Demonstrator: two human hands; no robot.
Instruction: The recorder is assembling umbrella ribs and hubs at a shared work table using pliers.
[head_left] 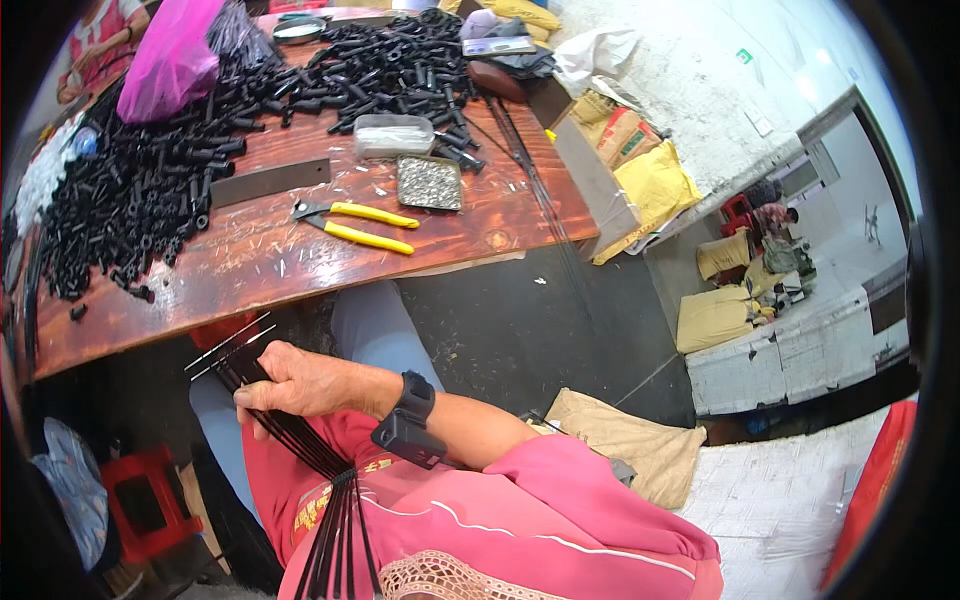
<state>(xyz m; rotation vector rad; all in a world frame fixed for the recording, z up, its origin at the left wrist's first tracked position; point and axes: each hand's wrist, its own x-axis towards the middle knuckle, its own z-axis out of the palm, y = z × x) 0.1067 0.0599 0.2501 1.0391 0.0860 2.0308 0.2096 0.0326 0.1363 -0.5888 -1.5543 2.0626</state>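
My right hand [300, 382] is closed round a bundle of thin black rods [310, 450] held over my lap. Light, metallic-looking tips fan out past my fingers. Lower down, the rods are gathered at one narrow point and spread again toward the lower edge. A dark device is strapped to my right wrist. My left hand does not show. On the table [480, 215] beyond lie yellow-handled cutting pliers [365, 225]. Behind them stand a square tray of small metal pieces [430, 183] and a clear plastic box [393, 136] with thin pale pieces in it.
Heaps of black tubular parts [130, 210] cover the table's left and back. A flat metal strip [270, 182], a magenta plastic bag [175, 60] and long dark rods [525, 165] lie there too. A red stool [150, 505] stands at lower left. Another person sits at far left.
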